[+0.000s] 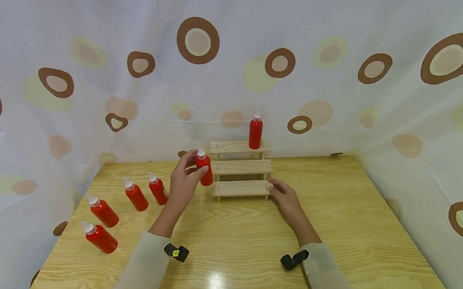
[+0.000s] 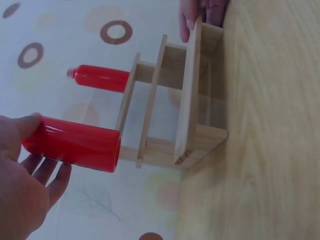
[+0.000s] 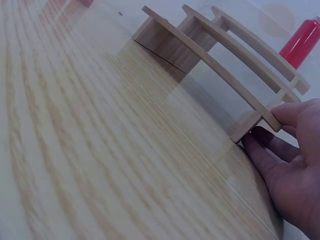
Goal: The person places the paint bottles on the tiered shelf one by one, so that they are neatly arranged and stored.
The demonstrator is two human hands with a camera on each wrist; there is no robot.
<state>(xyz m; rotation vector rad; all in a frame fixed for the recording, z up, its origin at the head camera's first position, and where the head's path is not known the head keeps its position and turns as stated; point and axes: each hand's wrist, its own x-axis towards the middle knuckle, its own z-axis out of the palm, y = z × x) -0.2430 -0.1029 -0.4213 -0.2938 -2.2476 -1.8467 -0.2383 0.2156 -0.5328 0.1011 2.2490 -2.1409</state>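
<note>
My left hand (image 1: 183,180) grips a red squeeze bottle (image 1: 206,175) with a white nozzle cap, thumb on one side and fingers on the other. The bottle is held upright, off the table, at the left end of a three-step wooden display stand (image 1: 240,166). In the left wrist view the bottle's base (image 2: 107,152) points toward the stand. My right hand (image 1: 287,200) pinches the right end of the lowest step, with the thumb over the board and fingers beside its support (image 3: 246,127). Another red bottle (image 1: 256,133) stands on the top step, toward the right.
Several more red bottles stand on the left of the wooden table (image 1: 229,245), among them one near the left forearm (image 1: 158,191) and one nearest the front (image 1: 102,239). A patterned curtain (image 1: 154,96) surrounds the table at the back and sides.
</note>
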